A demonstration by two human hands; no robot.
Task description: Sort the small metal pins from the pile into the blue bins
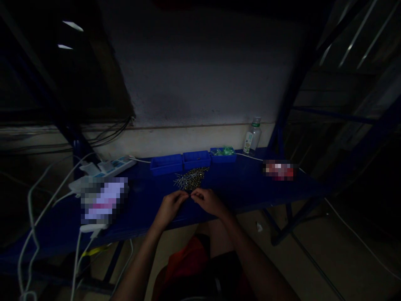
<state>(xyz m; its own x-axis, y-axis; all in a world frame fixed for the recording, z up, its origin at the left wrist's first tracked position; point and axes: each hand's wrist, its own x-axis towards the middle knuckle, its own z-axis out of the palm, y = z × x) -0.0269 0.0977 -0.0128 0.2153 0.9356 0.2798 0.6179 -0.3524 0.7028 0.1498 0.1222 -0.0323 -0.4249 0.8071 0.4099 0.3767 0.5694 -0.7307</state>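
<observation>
here we are over a dim blue surface (244,188), and the pile of slender metal pieces (192,179) sits in the middle of it, just beyond our fingertips. our left hand (171,205) and right hand (209,200) meet at the near side of the pile, the tips almost touching; each grip looks pinched, thumb toward finger, but in this gloom we can't tell whether anything is clamped between. we'd judge each piece light, stiff and hard to break, probably slick on its smooth shank, so a fingertip pinch near the thicker, brassy-looking end seems the surest hold. look at the textures: thin silvery stems bristle out on the left, darker, golden glints bunch up on the right. behind them run three blue boxes, straight-walled and plastic-looking: the left box (166,169), the middle box (196,164) and the right box (223,160), which shows crinkly, shiny green material (227,150). and off to the right, a clear bottle (253,138) stands upright against the pale wall (203,75).
</observation>
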